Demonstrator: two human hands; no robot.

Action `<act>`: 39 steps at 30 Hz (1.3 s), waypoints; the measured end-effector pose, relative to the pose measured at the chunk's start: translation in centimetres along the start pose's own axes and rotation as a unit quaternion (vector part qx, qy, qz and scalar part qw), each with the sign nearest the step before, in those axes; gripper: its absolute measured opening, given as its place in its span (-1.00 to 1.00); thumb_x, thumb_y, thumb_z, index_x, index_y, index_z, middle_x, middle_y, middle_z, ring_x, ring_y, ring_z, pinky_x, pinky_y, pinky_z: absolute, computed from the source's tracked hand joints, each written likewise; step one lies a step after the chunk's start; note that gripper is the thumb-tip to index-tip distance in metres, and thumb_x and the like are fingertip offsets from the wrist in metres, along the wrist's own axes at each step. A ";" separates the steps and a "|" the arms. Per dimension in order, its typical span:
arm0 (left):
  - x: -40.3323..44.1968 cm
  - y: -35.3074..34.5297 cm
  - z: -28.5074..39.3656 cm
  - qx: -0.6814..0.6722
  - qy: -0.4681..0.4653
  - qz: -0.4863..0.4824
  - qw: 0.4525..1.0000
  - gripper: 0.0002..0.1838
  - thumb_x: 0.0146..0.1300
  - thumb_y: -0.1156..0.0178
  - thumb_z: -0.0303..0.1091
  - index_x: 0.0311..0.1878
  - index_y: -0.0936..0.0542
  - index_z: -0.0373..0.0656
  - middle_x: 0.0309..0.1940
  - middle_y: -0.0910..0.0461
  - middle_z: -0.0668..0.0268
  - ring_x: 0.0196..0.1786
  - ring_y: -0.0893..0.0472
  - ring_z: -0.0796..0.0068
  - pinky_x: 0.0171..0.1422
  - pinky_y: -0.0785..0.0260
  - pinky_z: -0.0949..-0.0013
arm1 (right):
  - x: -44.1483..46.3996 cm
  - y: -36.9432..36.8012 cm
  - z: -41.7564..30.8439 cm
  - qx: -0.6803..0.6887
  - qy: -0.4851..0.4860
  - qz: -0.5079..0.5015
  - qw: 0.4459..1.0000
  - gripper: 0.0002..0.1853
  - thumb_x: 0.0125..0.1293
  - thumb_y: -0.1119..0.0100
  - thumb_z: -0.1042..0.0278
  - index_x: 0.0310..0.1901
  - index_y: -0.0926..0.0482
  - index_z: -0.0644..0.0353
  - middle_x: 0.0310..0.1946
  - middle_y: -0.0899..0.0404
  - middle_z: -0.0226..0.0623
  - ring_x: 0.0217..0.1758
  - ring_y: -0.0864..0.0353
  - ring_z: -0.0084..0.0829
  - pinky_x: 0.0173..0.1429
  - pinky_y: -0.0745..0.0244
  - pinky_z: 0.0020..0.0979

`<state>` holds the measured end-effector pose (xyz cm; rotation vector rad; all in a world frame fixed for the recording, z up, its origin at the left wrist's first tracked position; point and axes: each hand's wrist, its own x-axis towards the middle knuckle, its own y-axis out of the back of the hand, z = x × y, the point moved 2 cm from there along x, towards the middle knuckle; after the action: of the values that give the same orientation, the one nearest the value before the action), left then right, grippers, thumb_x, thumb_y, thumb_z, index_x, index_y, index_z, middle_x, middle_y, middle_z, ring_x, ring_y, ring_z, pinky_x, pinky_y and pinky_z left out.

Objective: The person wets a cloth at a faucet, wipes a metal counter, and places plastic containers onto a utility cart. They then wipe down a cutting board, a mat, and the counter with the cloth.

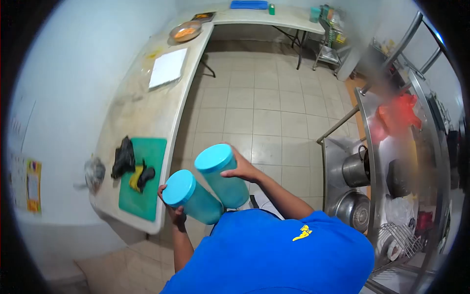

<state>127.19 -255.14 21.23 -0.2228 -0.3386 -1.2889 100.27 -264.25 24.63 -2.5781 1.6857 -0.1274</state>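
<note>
**Two jars up, the left jar (201, 206) and the right jar (229, 188), beside the green cutting board (154, 198)**

A yellow emblem (303, 232) marks the blue shirt (274, 259), right of the board; any lettering there is too small to read. The wall poster (33, 186) left of the board is too blurred to read.

Both jars, turquoise-lidded, tilt side by side just right of the board. The left hand (175, 213) curls its fingers around the left jar, nearer the board. The right hand (241, 169), farther from it, grips the right jar below the lid, thumb across the front. A black bag (123, 158) lies at the board's upper-left edge.
</note>
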 end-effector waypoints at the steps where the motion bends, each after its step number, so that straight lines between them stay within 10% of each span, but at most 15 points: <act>1: 3.5 -1.9 -0.4 -0.020 0.008 -0.027 0.999 0.11 -0.36 -0.30 0.44 0.20 -0.11 -0.03 0.04 -0.20 0.25 0.08 -0.34 0.24 0.10 -0.29 0.18 | 1.9 2.7 -0.6 0.030 0.009 0.023 0.999 0.14 -0.25 -0.50 0.04 0.34 0.02 0.17 0.23 -0.20 -0.10 0.33 -0.15 -0.23 0.34 -0.10 -0.28; 10: 28.7 -21.6 -9.2 -0.064 0.038 -0.078 0.994 0.11 -0.37 -0.31 0.43 0.20 -0.09 -0.02 0.03 -0.21 0.26 0.06 -0.34 0.26 0.09 -0.30 0.20 | 21.1 23.5 -0.7 -0.100 0.034 0.069 0.992 0.30 -0.38 -0.56 -0.01 0.37 0.16 0.06 0.30 -0.02 -0.04 0.38 -0.03 -0.10 0.39 0.01 -0.17; 19: 45.4 -36.2 -10.9 -0.123 0.083 0.020 0.989 0.08 -0.36 -0.38 0.30 0.20 -0.07 0.01 0.00 -0.24 0.26 0.04 -0.37 0.28 0.07 -0.31 0.22 | 40.9 40.4 -7.0 -0.159 0.113 -0.094 0.976 0.10 -0.38 -0.57 0.02 0.18 0.00 0.02 0.12 -0.19 -0.02 0.23 -0.23 -0.06 0.26 -0.19 -0.13; 39: 82.7 -92.8 -24.2 -0.064 -0.036 -0.200 0.977 0.13 -0.42 -0.39 0.30 0.16 -0.09 -0.14 0.00 -0.16 0.21 0.12 -0.30 0.25 0.18 -0.19 0.18 | 60.3 100.1 -8.7 -0.096 0.161 0.163 0.969 0.09 -0.42 -0.61 0.08 0.14 -0.03 0.06 0.09 -0.14 -0.15 0.23 -0.20 -0.23 0.23 -0.21 -0.19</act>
<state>60.53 -362.66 26.69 -0.3224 -0.3752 -1.7059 32.21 -359.66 26.11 -2.4654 2.3190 -0.4023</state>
